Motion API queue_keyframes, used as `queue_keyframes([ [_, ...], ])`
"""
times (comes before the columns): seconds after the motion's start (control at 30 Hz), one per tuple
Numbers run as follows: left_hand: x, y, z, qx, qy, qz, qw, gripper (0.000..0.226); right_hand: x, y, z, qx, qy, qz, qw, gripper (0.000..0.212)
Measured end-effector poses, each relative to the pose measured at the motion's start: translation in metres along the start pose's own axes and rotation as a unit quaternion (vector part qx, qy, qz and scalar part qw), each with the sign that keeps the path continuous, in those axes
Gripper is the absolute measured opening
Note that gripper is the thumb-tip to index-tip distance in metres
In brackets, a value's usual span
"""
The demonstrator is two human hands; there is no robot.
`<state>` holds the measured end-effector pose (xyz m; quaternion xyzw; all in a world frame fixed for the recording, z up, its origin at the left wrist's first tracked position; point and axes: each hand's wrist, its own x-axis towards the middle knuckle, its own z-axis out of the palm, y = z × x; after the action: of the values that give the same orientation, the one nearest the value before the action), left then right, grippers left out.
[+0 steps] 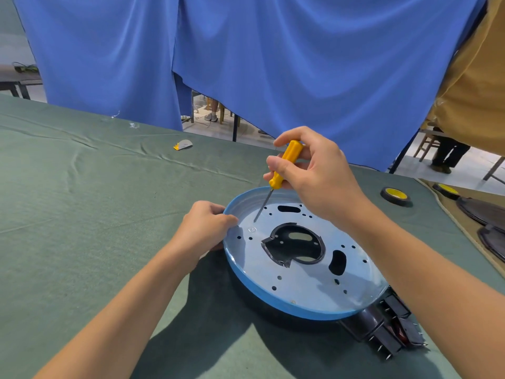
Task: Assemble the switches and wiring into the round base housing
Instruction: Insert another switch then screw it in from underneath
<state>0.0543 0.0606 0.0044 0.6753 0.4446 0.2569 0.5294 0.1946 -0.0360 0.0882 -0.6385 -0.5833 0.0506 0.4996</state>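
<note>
Right hand (314, 176): grips screwdriver (285, 165); shaft slants down-left, tip just short of screw (252, 230).
Left hand (205, 225): pinches housing (273, 299) rim, left side, nearest screw.
Housing: flat on bench (82, 214), toward right edge.
Switches (382, 326): outside housing, at near-right rim.

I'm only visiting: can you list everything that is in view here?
round base housing: one, blue rim, silvery plate, middle of table
screwdriver: one, yellow handle, tip above the housing's plate
switches: a cluster, black, by the housing's near right edge
tape rolls: two, black with yellow cores, far right
table cloth: one, green, over the table
curtain: one or two panels, blue, behind the table
left hand: one, grips the housing's rim
right hand: one, holds the screwdriver
</note>
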Motion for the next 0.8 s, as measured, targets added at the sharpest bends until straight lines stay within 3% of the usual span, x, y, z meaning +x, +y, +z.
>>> queue_keyframes([
  [0.23, 0.0, 0.003, 0.003, -0.062, 0.013, -0.047, 0.997, 0.016, 0.009, 0.003, 0.021, -0.05, -0.021, -0.014, 0.998, 0.017],
  [0.6, 0.0, 0.007, -0.002, -0.068, -0.034, -0.059, 0.995, 0.024, 0.021, 0.0, 0.032, -0.07, -0.058, -0.013, 0.996, 0.019],
  [0.8, 0.002, 0.003, -0.002, -0.085, -0.021, -0.059, 0.994, 0.012, 0.02, 0.003, 0.035, -0.074, -0.085, -0.012, 0.994, 0.017],
])
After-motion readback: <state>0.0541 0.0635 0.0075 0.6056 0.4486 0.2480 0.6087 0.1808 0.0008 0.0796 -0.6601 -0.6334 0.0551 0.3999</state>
